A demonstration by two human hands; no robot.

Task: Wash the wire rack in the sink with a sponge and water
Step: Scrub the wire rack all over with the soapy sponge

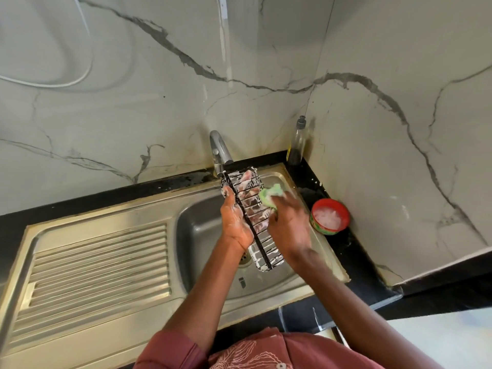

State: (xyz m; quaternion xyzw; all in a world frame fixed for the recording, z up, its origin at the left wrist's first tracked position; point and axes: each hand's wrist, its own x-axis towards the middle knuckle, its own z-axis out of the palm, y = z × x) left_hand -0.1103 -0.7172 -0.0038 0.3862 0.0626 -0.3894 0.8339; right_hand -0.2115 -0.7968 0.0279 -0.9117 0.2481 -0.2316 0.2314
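A black wire rack [262, 247], streaked with white foam, hangs lengthwise above the steel sink basin [198, 235]. My left hand [234, 222] grips its left edge, and its soapy fingers show through the wires near the top. My right hand [288, 222] holds a green sponge [270, 194] against the rack's right side. The rack's far end sits just under the chrome tap [219, 150]. No water is seen running.
A red bowl of soapy water [330, 215] stands on the black counter right of the sink. A clear dish-soap bottle [296, 145] stands in the back corner. The ribbed drainboard [98, 272] lies to the left. Marble-patterned walls close the back and right.
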